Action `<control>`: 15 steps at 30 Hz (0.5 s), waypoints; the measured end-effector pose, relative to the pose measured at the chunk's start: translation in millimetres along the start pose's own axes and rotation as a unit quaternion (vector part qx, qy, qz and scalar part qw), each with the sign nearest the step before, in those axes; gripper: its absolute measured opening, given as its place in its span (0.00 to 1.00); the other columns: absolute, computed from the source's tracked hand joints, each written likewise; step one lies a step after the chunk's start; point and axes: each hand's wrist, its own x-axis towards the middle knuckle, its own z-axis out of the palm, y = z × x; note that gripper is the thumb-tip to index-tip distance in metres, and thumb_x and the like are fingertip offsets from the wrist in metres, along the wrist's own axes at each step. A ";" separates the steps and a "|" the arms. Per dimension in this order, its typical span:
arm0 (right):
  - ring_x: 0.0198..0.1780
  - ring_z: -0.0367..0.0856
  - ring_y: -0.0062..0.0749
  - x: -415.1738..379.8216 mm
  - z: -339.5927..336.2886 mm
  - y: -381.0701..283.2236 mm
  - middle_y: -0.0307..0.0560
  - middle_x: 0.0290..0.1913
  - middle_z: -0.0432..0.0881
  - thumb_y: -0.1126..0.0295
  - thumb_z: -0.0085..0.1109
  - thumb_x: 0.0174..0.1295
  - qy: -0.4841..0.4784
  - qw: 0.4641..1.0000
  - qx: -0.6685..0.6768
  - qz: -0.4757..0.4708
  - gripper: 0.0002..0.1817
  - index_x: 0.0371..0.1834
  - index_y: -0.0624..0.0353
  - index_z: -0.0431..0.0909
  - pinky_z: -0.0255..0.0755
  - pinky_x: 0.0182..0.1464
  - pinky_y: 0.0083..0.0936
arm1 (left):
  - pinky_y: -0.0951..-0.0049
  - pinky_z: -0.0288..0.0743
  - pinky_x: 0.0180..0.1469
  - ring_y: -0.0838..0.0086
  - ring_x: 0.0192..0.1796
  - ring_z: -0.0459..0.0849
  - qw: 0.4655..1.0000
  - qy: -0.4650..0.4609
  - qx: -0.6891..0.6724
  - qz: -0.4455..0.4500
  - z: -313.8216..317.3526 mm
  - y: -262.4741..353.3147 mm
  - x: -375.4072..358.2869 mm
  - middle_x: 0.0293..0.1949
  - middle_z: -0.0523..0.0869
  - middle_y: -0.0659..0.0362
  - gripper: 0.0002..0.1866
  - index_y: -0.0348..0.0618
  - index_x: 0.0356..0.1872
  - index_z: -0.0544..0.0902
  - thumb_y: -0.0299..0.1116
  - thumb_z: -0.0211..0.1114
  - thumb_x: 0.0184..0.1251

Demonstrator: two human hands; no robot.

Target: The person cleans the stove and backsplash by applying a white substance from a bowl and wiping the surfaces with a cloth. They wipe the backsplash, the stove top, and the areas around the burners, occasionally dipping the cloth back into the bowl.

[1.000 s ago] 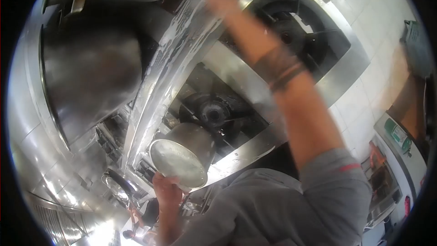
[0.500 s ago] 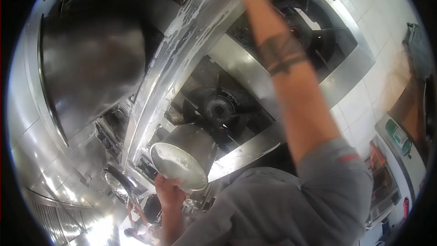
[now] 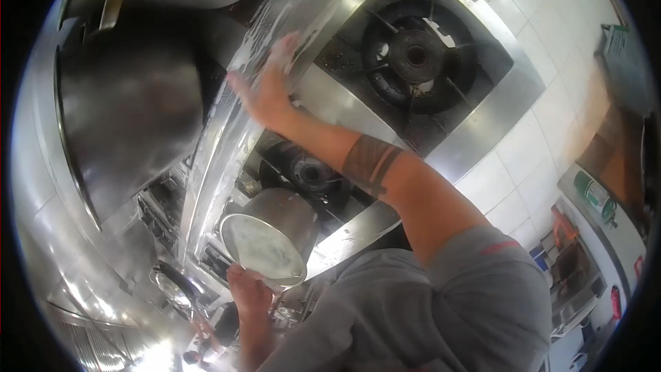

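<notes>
My left hand (image 3: 251, 293) grips a metal pot (image 3: 275, 203) at its near rim. The pot is tilted with its mouth toward me, and whitish, cloudy liquid (image 3: 265, 248) shows inside. Part of its body overlaps the nearer gas burner (image 3: 311, 173). My right hand (image 3: 270, 93) is open with its fingers spread, over the steel ledge (image 3: 213, 145) that runs along the back of the stove. Wet streaks and white foam cover this ledge. Nothing shows in the right hand.
A second gas burner (image 3: 416, 56) sits in the stove top beyond my right forearm. Behind the ledge stands a large dark metal vessel (image 3: 131, 103). White floor tiles (image 3: 513, 145) lie to the right. Another person's arms (image 3: 203, 331) show at the lower left, near a pan (image 3: 172, 282).
My right hand has swept left along the ledge from the top of the view, and its fingers now show spread. My left hand still holds the pot, with little shift.
</notes>
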 end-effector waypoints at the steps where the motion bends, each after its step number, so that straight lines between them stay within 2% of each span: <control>1: 0.84 0.18 0.63 17.6 -8.6 -2.8 0.78 0.81 0.18 0.49 0.62 0.69 0.007 0.998 -0.001 0.055 0.63 0.78 0.79 0.20 0.21 0.83 0.47 | 0.64 0.85 0.41 0.60 0.38 0.89 1.000 -0.004 0.026 -0.004 0.3 4.4 1.7 0.39 0.88 0.50 0.17 0.33 0.39 0.84 0.18 0.59 0.43; 2: 0.84 0.19 0.63 47.9 -19.4 -8.3 0.78 0.81 0.19 0.50 0.60 0.70 0.006 0.994 -0.001 0.110 0.62 0.77 0.79 0.19 0.22 0.83 0.45 | 0.64 0.85 0.39 0.61 0.37 0.89 0.999 -0.003 0.045 -0.009 -1.6 5.7 1.9 0.39 0.87 0.51 0.15 0.37 0.36 0.85 0.18 0.60 0.44; 3: 0.76 0.33 0.64 94.3 -39.9 -1.3 0.77 0.72 0.34 0.50 0.58 0.71 0.017 0.990 -0.038 0.137 0.52 0.73 0.78 0.32 0.33 0.77 0.47 | 0.64 0.85 0.39 0.61 0.37 0.89 0.999 -0.002 0.039 -0.012 -11.6 -1.3 6.2 0.39 0.87 0.51 0.15 0.37 0.36 0.85 0.18 0.60 0.44; 4: 0.69 0.48 0.65 144.5 -68.8 18.1 0.76 0.64 0.49 0.50 0.55 0.72 0.014 0.987 -0.094 0.127 0.43 0.70 0.76 0.46 0.45 0.71 0.48 | 0.62 0.84 0.38 0.60 0.36 0.88 0.971 0.005 0.218 0.099 -26.4 -17.1 10.5 0.37 0.86 0.51 0.13 0.40 0.34 0.86 0.20 0.60 0.45; 5: 0.62 0.62 0.66 189.3 -97.0 42.9 0.74 0.55 0.64 0.50 0.53 0.73 0.010 0.984 -0.158 0.086 0.36 0.66 0.75 0.60 0.56 0.65 0.49 | 0.62 0.83 0.37 0.59 0.36 0.88 0.943 0.007 0.298 0.148 -23.8 -20.6 6.9 0.36 0.86 0.51 0.12 0.41 0.33 0.86 0.20 0.60 0.46; 6: 0.54 0.77 0.67 232.4 -108.6 100.8 0.73 0.47 0.79 0.50 0.50 0.75 0.072 0.978 -0.178 -0.081 0.32 0.62 0.74 0.73 0.67 0.59 0.50 | 0.61 0.82 0.36 0.58 0.35 0.88 0.906 0.018 0.375 0.197 -21.4 -24.3 3.2 0.36 0.85 0.51 0.11 0.43 0.32 0.86 0.21 0.60 0.46; 7: 0.56 0.78 0.59 250.2 -136.6 78.8 0.66 0.49 0.81 0.54 0.57 0.72 -0.092 0.883 -0.457 -0.052 0.29 0.66 0.66 0.73 0.68 0.62 0.46 | 0.60 0.81 0.36 0.57 0.35 0.87 0.977 0.042 0.196 0.074 9.4 -9.8 1.3 0.35 0.84 0.51 0.09 0.44 0.30 0.86 0.21 0.61 0.47; 8: 0.57 0.79 0.51 259.9 -162.5 46.0 0.58 0.51 0.83 0.57 0.63 0.69 -0.238 0.682 -0.691 -0.023 0.29 0.69 0.58 0.72 0.69 0.65 0.41 | 0.60 0.80 0.35 0.57 0.35 0.86 0.997 0.062 0.006 -0.055 24.9 -4.8 -4.2 0.34 0.83 0.51 0.08 0.45 0.28 0.86 0.21 0.62 0.47; 9: 0.57 0.79 0.51 249.7 -175.8 27.2 0.58 0.51 0.83 0.57 0.63 0.69 -0.250 0.672 -0.695 -0.040 0.29 0.69 0.58 0.72 0.69 0.65 0.41 | 0.60 0.79 0.35 0.57 0.34 0.86 0.997 0.050 0.065 0.015 9.6 -32.2 4.4 0.34 0.83 0.50 0.08 0.45 0.28 0.85 0.22 0.63 0.46; 10: 0.62 0.77 0.45 238.4 -182.1 6.2 0.56 0.57 0.80 0.59 0.61 0.68 -0.255 0.648 -0.714 -0.066 0.28 0.69 0.60 0.72 0.70 0.66 0.41 | 0.60 0.79 0.34 0.56 0.34 0.86 0.988 0.045 0.122 0.086 -5.7 -59.5 12.6 0.34 0.84 0.50 0.07 0.44 0.28 0.85 0.22 0.65 0.45; 12: 0.71 0.73 0.33 212.3 -192.6 -40.2 0.52 0.69 0.75 0.63 0.57 0.67 -0.264 0.600 -0.745 -0.126 0.28 0.68 0.66 0.73 0.72 0.67 0.41 | 0.59 0.79 0.34 0.55 0.34 0.86 0.970 0.028 0.152 0.187 2.0 -84.9 27.0 0.33 0.84 0.49 0.09 0.43 0.29 0.86 0.21 0.64 0.44; 13: 0.65 0.77 0.37 194.6 -203.5 -51.2 0.49 0.61 0.79 0.65 0.62 0.62 -0.240 0.591 -0.737 -0.224 0.21 0.57 0.62 0.80 0.76 0.60 0.40 | 0.59 0.79 0.33 0.54 0.33 0.86 0.960 0.026 0.160 0.229 4.6 -102.3 34.9 0.33 0.84 0.48 0.10 0.42 0.30 0.86 0.21 0.64 0.44; 15: 0.58 0.83 0.40 160.3 -216.3 -53.8 0.46 0.54 0.83 0.68 0.67 0.58 -0.215 0.708 -0.596 -0.313 0.15 0.48 0.57 0.86 0.80 0.53 0.39 | 0.61 0.80 0.27 0.58 0.31 0.86 0.990 0.026 0.012 0.135 25.7 -93.7 31.5 0.33 0.85 0.49 0.12 0.36 0.38 0.85 0.19 0.61 0.50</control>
